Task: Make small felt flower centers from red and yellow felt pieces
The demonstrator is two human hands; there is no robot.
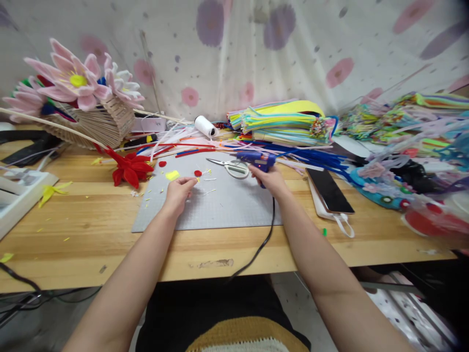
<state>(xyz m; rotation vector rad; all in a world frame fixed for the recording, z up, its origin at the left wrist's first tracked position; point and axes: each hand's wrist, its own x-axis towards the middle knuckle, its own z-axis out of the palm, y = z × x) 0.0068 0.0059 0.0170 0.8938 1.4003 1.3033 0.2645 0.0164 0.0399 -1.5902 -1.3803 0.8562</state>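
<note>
My left hand (180, 194) is over the grey cutting mat (223, 212), its thumb and forefinger pinched at a tiny yellow piece. Just beyond those fingertips lies a small red disc (198, 173) beside pale yellow-tipped bits (208, 171). In my right hand (269, 178) is a blue glue gun (256, 158), its nozzle pointing left and its black cord (266, 242) trailing to the table's front edge. Scissors (234, 167) lie on the mat, close to the gun. Further left are a yellow piece (172, 175) and another red disc (162, 164).
A red fuzzy flower (131, 168) sits left of the mat, with a woven basket of pink flowers (95, 122) behind it. Bundled pipe cleaners (286, 122) and a white thread spool (205, 126) line the back. A phone (330, 189) lies at right, near blue craft pieces.
</note>
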